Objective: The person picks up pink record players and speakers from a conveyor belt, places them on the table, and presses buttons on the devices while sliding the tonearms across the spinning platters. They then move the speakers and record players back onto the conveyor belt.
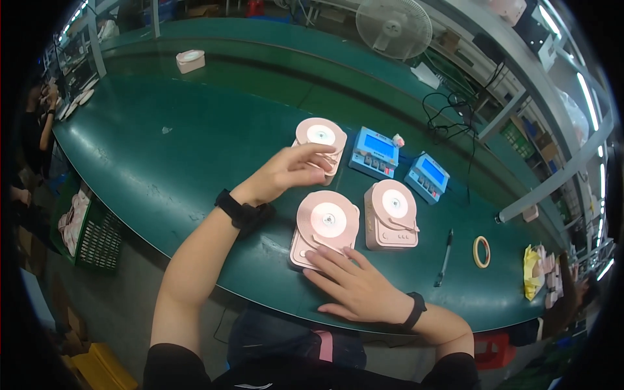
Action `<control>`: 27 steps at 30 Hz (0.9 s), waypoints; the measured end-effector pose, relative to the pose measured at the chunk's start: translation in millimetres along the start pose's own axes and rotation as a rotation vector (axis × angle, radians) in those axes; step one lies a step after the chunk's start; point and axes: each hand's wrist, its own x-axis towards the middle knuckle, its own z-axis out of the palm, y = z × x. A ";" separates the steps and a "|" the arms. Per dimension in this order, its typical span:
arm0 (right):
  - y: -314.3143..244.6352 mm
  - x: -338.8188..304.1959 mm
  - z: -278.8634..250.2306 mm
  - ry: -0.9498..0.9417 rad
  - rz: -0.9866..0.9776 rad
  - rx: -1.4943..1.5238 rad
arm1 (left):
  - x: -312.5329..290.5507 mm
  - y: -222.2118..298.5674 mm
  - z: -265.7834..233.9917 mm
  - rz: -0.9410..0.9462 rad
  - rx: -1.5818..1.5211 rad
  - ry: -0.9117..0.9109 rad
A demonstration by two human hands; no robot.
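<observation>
Three pink record-player-shaped devices stand near me on the green table. My left hand [300, 167] reaches over the front of the far one [320, 134], its fingers apart and bent a little over the device. The near device [327, 221] has a white disc on top and a small tone arm. Across its front edge lie the fingers of my right hand [354, 286], spread out and resting by the tone arm. To the right, a third pink device [392, 214] stands untouched, its knob and small buttons facing me.
Two blue meters with lit screens, one larger [375, 153] and one smaller [427, 177], sit behind the devices. A pen [444, 258] and a tape roll [481, 252] lie at right. Farther off are another pink device [190, 61] and a fan [394, 28]. A green crate [97, 237] stands below left.
</observation>
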 end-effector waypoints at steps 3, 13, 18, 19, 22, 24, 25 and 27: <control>-9.7 6.9 6.7 0.031 0.022 0.006 | 0.2 -2.0 -6.6 0.078 -0.070 0.216; -10.8 6.7 6.4 0.007 0.075 -0.123 | 4.5 -0.3 -8.6 0.141 0.084 0.457; -9.0 6.5 8.4 -0.006 0.079 -0.188 | 7.3 -3.0 0.5 0.110 0.068 0.401; -10.7 7.1 9.2 -0.010 0.082 -0.191 | 5.8 -3.0 1.4 0.113 0.070 0.388; -14.3 7.4 8.5 -0.008 0.079 -0.186 | 2.6 -1.6 4.8 0.103 0.083 0.382; -14.7 5.6 8.3 -0.009 0.093 -0.189 | 2.6 -1.8 7.5 0.095 0.082 0.374; -14.6 4.9 9.5 -0.006 0.090 -0.185 | 2.6 -2.1 8.6 0.090 0.086 0.376; -14.4 3.6 12.3 0.000 0.096 -0.185 | 2.8 -3.4 10.5 0.083 0.104 0.378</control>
